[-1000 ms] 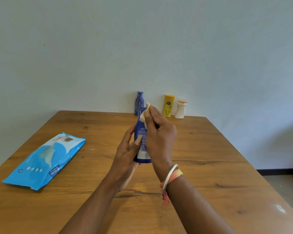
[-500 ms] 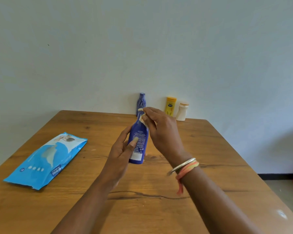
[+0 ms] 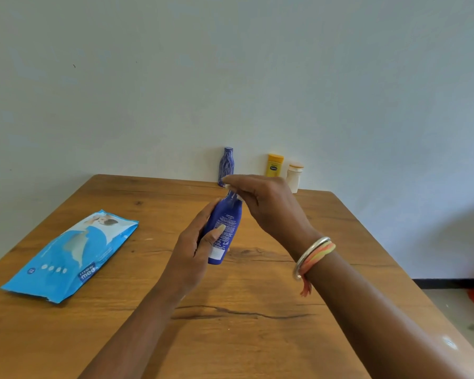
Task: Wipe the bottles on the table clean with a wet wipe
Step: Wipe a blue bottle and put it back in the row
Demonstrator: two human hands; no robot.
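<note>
Over the tabletop's (image 3: 257,337) middle, held clear of the wood, is the dark blue bottle (image 3: 223,228), tilted w/ its top leaning toward the far edge and printed label side facing up. Left hand (image 3: 192,258) grips its lower body, thumb laid across the label, fingers curled round behind. Right hand (image 3: 266,206) comes in from the right, fingers bunched over the bottle's top, pinching a small white wet wipe (image 3: 231,194) against the cap/neck; only bits of the wipe show btwn the fingertips. Right wrist has a silver bangle (image 3: 311,254) and an orange thread band just beside it.

Near the left edge lies the blue wet wipe pack (image 3: 71,258), flat, long axis running diagonally toward the far side, well apart from both hands.

Along the far edge, against the wall, three more bottles stand upright: a blue patterned bottle (image 3: 226,165) approx. at the edge's middle, partly behind the right hand's fingertips; a yellow bottle (image 3: 274,165) to its right; a small white bottle (image 3: 294,176) w/ a tan cap just beside the yellow one.
</note>
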